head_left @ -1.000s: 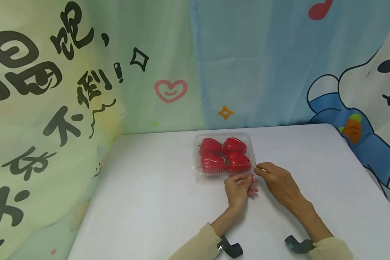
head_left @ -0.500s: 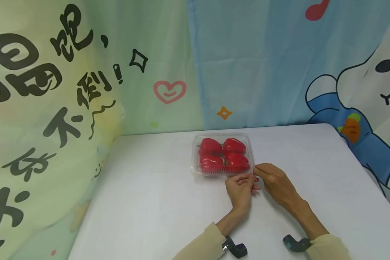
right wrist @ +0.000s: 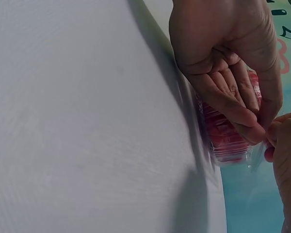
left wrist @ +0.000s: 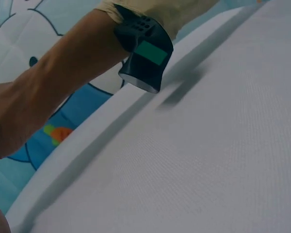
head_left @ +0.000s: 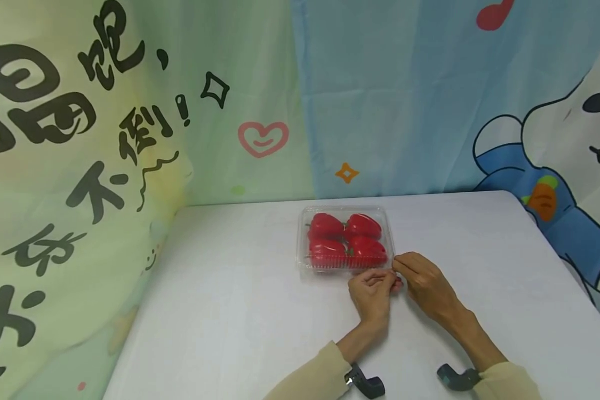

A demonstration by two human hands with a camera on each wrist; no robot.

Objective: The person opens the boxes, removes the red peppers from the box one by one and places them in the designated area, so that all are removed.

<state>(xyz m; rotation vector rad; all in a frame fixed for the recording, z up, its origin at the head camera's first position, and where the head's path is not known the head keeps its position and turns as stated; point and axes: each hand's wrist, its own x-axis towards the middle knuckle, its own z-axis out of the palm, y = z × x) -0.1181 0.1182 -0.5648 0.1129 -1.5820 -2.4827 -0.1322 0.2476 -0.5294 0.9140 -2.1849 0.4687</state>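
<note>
A clear plastic clamshell box (head_left: 302, 244) holds several red bell peppers (head_left: 325, 253) and lies on the white table. At its front right corner my left hand (head_left: 372, 294) pinches the edge between thumb and fingertips. Right beside it, my right hand (head_left: 425, 280) pinches the same corner, so the fingertips of both hands nearly meet. From the right wrist, the left hand (right wrist: 223, 63) shows its curled fingers in front of the box (right wrist: 228, 158), and the right hand (right wrist: 288, 170) enters at the right edge. The pinched rim itself is mostly hidden by the fingers.
The white table (head_left: 230, 311) extends around the box and both arms. Behind it hangs a printed cloth (head_left: 360, 100), and another printed stretch closes the left side. A dark camera (head_left: 367, 383) is worn on the left wrist, another camera (head_left: 457, 378) on the right.
My left hand has shifted slightly to the right, its fingertips closing in on those of the right hand at the corner. The right hand and the box have hardly moved.
</note>
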